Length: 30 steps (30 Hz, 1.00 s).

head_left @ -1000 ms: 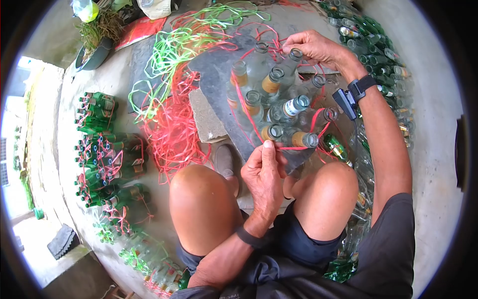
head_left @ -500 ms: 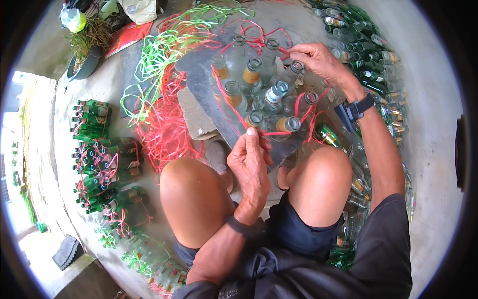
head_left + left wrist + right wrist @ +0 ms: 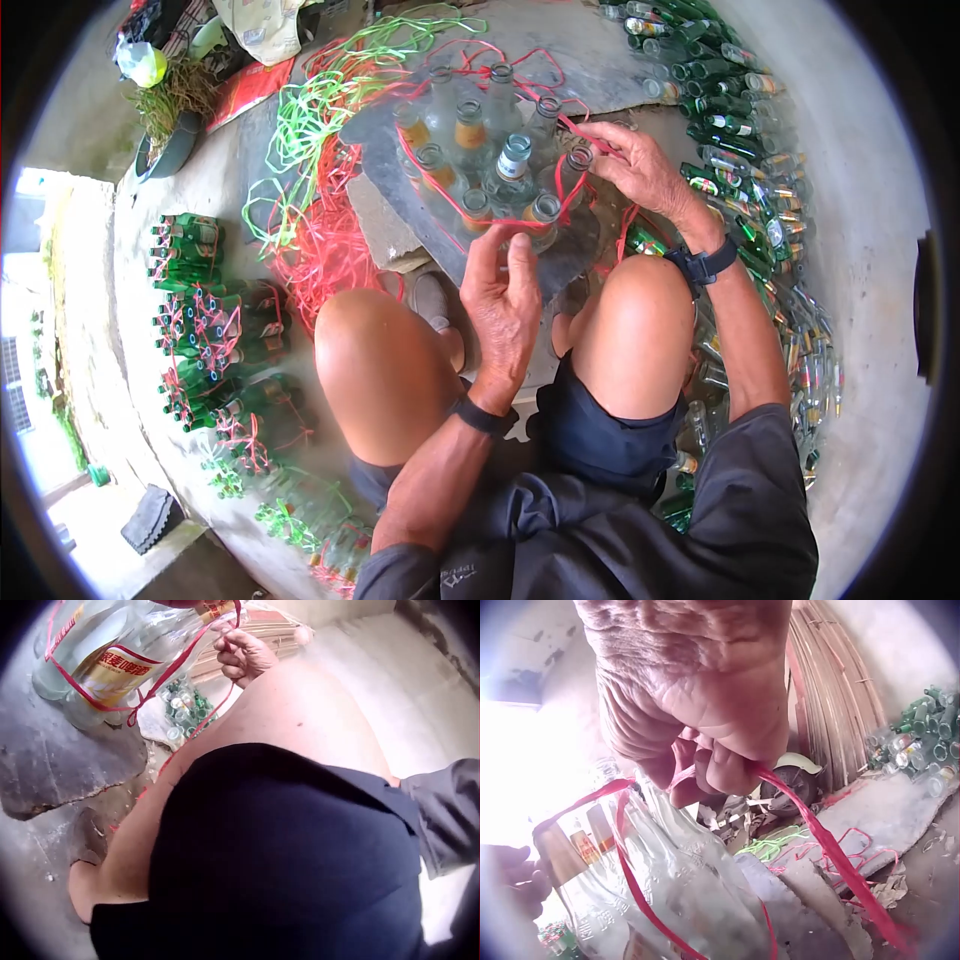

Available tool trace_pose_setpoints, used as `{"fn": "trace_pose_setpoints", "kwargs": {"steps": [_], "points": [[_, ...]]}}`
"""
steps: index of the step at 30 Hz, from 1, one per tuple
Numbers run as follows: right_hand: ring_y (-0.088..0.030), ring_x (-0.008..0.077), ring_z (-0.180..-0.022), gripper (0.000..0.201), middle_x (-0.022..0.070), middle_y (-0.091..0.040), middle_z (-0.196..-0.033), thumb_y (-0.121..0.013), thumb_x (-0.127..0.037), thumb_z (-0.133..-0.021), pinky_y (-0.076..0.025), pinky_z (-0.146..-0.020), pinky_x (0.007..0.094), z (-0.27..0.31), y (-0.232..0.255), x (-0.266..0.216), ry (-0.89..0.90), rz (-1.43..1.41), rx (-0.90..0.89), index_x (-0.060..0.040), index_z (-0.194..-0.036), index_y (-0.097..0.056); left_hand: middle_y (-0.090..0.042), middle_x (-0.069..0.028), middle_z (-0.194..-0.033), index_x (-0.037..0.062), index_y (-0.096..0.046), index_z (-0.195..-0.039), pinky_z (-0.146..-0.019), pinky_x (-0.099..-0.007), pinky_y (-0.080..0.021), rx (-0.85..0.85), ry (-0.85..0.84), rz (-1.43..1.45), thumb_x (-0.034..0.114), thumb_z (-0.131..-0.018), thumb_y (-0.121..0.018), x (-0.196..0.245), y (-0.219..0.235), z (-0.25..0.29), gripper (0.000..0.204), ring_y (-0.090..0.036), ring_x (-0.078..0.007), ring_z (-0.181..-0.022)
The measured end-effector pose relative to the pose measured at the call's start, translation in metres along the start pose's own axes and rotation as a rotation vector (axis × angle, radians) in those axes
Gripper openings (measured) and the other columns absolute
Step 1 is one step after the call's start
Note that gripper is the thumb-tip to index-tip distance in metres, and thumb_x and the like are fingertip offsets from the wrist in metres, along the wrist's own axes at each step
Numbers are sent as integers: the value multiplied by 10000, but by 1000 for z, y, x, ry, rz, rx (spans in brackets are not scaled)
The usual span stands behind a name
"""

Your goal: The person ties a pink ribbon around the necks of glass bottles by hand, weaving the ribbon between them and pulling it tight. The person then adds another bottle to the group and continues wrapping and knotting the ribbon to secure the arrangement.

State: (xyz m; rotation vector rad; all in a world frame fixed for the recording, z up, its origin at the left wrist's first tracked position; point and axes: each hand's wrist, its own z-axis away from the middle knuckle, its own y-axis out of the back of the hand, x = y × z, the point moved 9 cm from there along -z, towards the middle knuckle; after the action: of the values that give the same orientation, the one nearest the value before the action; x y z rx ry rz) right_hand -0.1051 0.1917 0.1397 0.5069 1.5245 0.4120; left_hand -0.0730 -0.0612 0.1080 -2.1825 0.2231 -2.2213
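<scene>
Evidently the dark slab [image 3: 370,140] is the widest piece here, set before the person's knees, and on it the clear bottles [image 3: 511,166] stand upright in a tight cluster. Beside their necks, the right hand [image 3: 645,172] has its fingers curled tight on the red twine [image 3: 819,834], while the left hand [image 3: 503,312], thumb and forefinger slightly apart, touches the twine's loop, which runs around the bottles.

Clear glossy glass bottles [image 3: 513,160]; shiny red plastic ribbon [image 3: 817,829]; rough grey slab [image 3: 60,761].
</scene>
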Motion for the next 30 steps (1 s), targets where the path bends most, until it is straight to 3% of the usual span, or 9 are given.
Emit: {"fn": "trace_pose_setpoints", "kwargs": {"steps": [1, 5, 8, 13, 15, 18, 25, 28, 30], "points": [[-617, 114, -959, 446, 23, -676, -1016, -700, -225, -1005, -515, -903, 296, 3, 2, -6, 0, -2, 3, -15, -1393, -639, -693, -69, -1074, -22, -664, -1224, -722, -258, -537, -26, -143, -40, 136, -1028, -693, 9, -4, 0, 253, -660, -126, -873], [-546, 75, -854, 510, -12, -601, -949, -768, -185, -947, -487, -787, 270, 11, -5, -5, -24, -126, -78, -24, -1409, -626, -674, -169, -1131, -41, -636, -1236, -796, -343, -563, -45, -392, -431, 138, -962, -738, 23, -15, 3, 342, -651, -249, -1083], [-517, 58, -803, 501, -22, -574, -902, -784, -136, -925, -473, -716, 262, 7, -7, -2, 22, -117, -49, -31, -1392, -637, -676, -195, -1137, -39, -621, -1285, -815, -387, -560, -35, -510, -552, 165, -982, -713, 31, -24, 3, 377, -670, -316, -1051], [-579, 105, -767, 483, 35, -623, -817, -827, -144, -892, -527, -719, 299, 9, -7, -5, 40, 174, 12, -25, -1335, -674, -675, -218, -1098, -47, -609, -1311, -807, -432, -553, -38, -414, -466, 175, -993, -690, 23, -28, -5, 396, -680, -380, -988], [-600, 117, -770, 447, 90, -698, -869, -834, -148, -881, -532, -713, 323, 12, -4, -17, 262, 146, 146, -36, -1291, -696, -673, -221, -1071, -50, -609, -1312, -795, -438, -552, -35, -430, -466, 168, -994, -685, 23, -31, -7, 393, -681, -392, -963], [-626, 126, -746, 393, 139, -742, -910, -816, -135, -890, -536, -681, 345, 15, -3, -20, 303, 152, 178, -39, -1256, -711, -668, -223, -1033, -47, -606, -1311, -789, -441, -548, -43, -437, -478, 151, -1002, -669, 22, -33, -5, 373, -678, -402, -950], [-608, 161, -611, 329, 175, -675, -755, -768, -100, -905, -523, -601, 355, 22, -9, -32, 242, 196, 176, -45, -1226, -714, -668, -217, -1032, -36, -606, -1302, -803, -447, -542, -30, -428, -456, 133, -1002, -661, 22, -33, -5, 348, -674, -409, -943], [-607, 264, -588, 234, 196, -652, -737, -751, -109, -917, -514, -591, 380, 21, -7, -34, 233, 209, 178, -25, -1128, -697, -667, -223, -1053, -40, -598, -1310, -832, -462, -536, -55, -385, -449, 142, -1006, -661, 20, -33, -5, 361, -666, -414, -973], [-619, 408, -638, 167, 227, -634, -733, -727, -129, -938, -508, -583, 434, 22, -10, -38, 199, 319, 118, -14, -1024, -642, -665, -230, -1070, -47, -589, -1320, -861, -477, -530, -75, -352, -439, 152, -1010, -659, 19, -33, -6, 374, -658, -419, -1001]]}}
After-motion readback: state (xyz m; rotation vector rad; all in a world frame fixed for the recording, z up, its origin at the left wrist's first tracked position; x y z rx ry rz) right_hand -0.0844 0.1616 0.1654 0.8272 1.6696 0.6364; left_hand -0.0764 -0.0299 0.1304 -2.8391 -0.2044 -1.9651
